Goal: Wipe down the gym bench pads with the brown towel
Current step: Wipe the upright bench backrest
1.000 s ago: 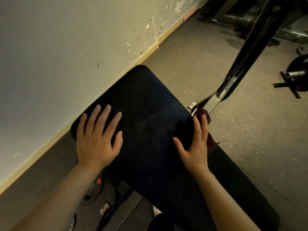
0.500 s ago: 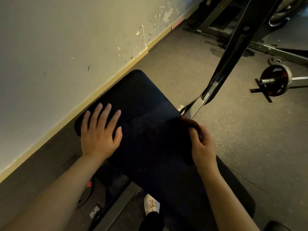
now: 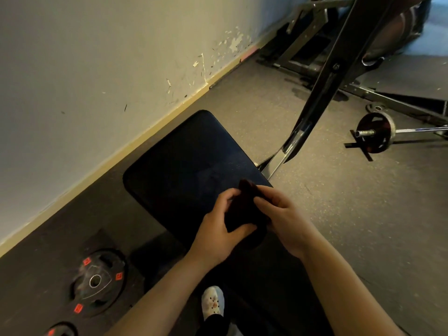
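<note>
A dark blue bench pad (image 3: pixel 191 161) lies below me, its rounded far end near the wall. The brown towel (image 3: pixel 243 209) is bunched up over the pad's near right part. My left hand (image 3: pixel 218 236) grips the towel from the left, thumb under its lower edge. My right hand (image 3: pixel 283 219) grips it from the right, fingers curled over its top. A second, darker pad (image 3: pixel 278 275) continues toward me beneath my forearms.
A scuffed wall (image 3: pixel 97 69) runs close along the left. Weight plates (image 3: pixel 97 282) lie on the dark mat at lower left. A black slanted frame bar (image 3: pixel 327 78) rises at right, with a loaded barbell (image 3: pixel 374 134) on the floor beyond. My white shoe (image 3: pixel 212 303) shows below.
My left hand has left the pad and joined the right at the towel. The towel has come up from the pad's right edge and is now held between both hands. The view has pulled back.
</note>
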{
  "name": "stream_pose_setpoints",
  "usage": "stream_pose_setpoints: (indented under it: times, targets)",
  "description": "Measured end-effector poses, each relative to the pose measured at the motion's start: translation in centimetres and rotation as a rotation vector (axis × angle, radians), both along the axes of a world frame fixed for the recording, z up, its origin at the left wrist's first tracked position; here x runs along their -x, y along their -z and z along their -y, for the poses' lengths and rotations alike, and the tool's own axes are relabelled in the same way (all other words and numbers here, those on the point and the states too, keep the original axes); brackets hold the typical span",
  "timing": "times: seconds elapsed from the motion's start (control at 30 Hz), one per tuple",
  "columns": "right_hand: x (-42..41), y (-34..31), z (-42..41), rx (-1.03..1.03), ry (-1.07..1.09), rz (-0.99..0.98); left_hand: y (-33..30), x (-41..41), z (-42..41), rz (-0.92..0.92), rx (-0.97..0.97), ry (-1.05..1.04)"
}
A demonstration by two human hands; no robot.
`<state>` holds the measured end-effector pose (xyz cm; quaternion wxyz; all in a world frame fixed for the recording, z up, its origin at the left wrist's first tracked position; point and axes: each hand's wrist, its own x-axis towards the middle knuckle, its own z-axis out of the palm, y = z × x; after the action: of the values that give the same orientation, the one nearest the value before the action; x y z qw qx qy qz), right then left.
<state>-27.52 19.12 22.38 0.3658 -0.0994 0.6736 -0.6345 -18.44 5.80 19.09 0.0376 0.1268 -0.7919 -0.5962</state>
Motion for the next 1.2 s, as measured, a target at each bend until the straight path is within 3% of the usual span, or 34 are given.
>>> stream_pose_setpoints:
  times: [0.2,0.33,0.4,0.53,0.6,0.73,0.93,1.1,1.2]
  targets:
    - [-0.6,0.1,1.7,-0.308,-0.021,-0.543,0.4,-1.0,0.7,-0.021,-0.071,-0.137]
    - [0.7,-1.0,2.2,-0.378,-0.031,-0.674,-0.6,-1.5,5.2,0.026,-0.066,-0.314]
    - [2.3,-0.3,3.0,-0.452,-0.038,-0.703,-2.2,-0.8,8.2,0.032,0.112,-0.245]
    - [2.8,3.7,5.6,-0.703,0.001,-0.899,-2.6,1.9,12.7,0.062,0.692,-0.164]
    - [0.7,5.8,7.1,-0.652,0.033,-0.898,-1.4,1.7,14.5,0.023,0.865,-0.220]
    - [-4.0,10.3,10.1,-0.610,-0.170,-0.860,0.1,0.3,17.6,-0.080,1.085,-0.266]
    - [-0.8,13.3,12.2,-0.600,-0.227,-1.057,1.7,3.1,19.2,-0.212,1.334,0.123]
    - [5.7,10.3,17.4,-0.508,-0.179,-1.188,2.6,2.7,19.2,-0.394,1.293,0.074]
    - [8.8,8.2,20.4,-0.558,-0.179,-1.226,2.7,2.9,19.5,-0.402,1.325,0.078]
